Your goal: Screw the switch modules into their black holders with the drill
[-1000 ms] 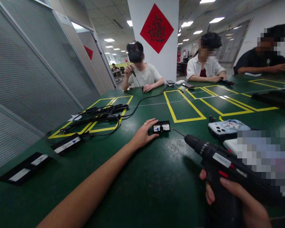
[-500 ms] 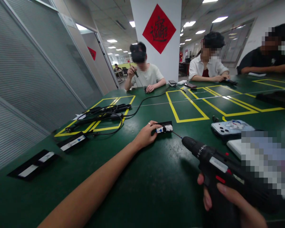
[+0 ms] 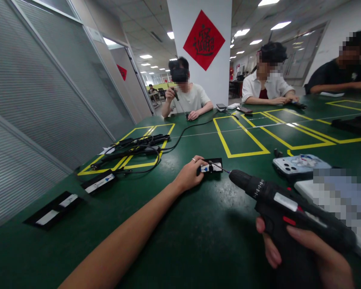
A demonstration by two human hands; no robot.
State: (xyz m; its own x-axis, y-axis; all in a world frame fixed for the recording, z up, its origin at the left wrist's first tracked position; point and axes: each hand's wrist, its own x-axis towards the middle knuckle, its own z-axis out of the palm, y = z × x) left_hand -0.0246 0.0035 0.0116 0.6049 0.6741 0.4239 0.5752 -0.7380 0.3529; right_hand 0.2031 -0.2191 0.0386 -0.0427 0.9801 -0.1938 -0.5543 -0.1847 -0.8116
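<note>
My left hand (image 3: 191,173) grips the left end of a small black piece with a white strip (image 3: 215,166) on the green table (image 3: 168,233). In my right hand (image 3: 315,249) is a black power drill (image 3: 273,196), its nose pointing left. The drill's long thin bit (image 3: 221,167) reaches over the white strip; whether its tip touches anything is too small to tell. Further left lie a similar black piece with a white strip (image 3: 99,182) and a black sheet with two white labels (image 3: 52,209).
Black cables (image 3: 135,148) lie over yellow tape outlines at the left. A phone (image 3: 301,163) and a partly blurred white object (image 3: 309,186) are beside the drill. Across the table, a person in a pale shirt (image 3: 195,96) holds a tool; two more people sit at the right.
The drill bit now reaches further left across the white strip, instead of ending at its right edge. The whole view has shifted slightly, moving the scene to the right.
</note>
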